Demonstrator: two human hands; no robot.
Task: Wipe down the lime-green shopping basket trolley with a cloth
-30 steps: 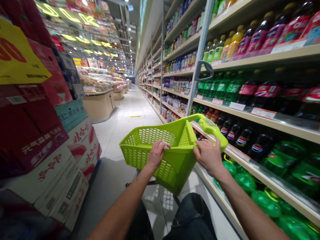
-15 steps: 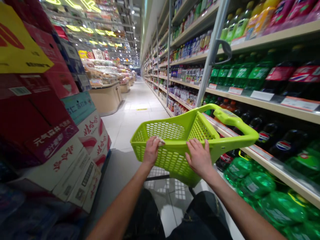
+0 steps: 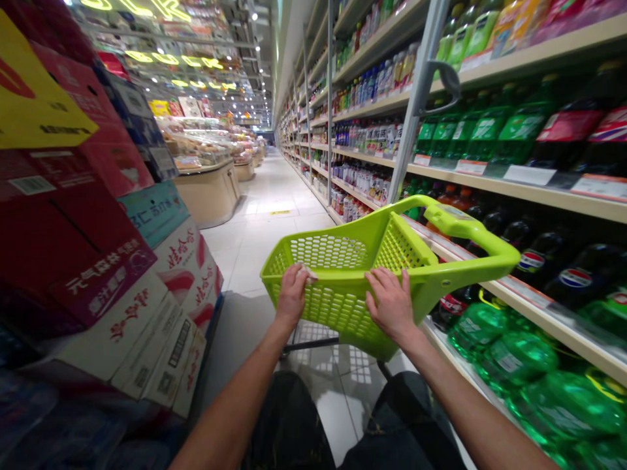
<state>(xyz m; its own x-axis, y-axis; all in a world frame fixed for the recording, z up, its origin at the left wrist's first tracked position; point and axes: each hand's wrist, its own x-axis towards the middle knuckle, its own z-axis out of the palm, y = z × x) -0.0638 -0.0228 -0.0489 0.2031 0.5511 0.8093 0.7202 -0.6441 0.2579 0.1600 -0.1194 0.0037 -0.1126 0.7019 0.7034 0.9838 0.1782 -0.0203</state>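
Note:
A lime-green plastic shopping basket cart (image 3: 343, 258) stands in a store aisle right in front of me, its long handle (image 3: 470, 238) swung out to the right. My left hand (image 3: 292, 295) is closed on the near rim of the basket, with a small pale scrap pinched under the fingers. My right hand (image 3: 390, 303) rests on the same rim further right, fingers spread over the edge. The basket looks empty inside.
Shelves of soft-drink bottles (image 3: 519, 261) run along the right, green ones low down (image 3: 514, 359). Stacked red and white cartons (image 3: 122, 281) wall the left under a yellow sign (image 3: 34, 98). The tiled aisle (image 3: 274, 209) leads past a display counter (image 3: 208, 189).
The basket has swung round so that its handle points right. My right hand moved from the handle's base onto the near rim. The view has drawn a little closer to the shelves.

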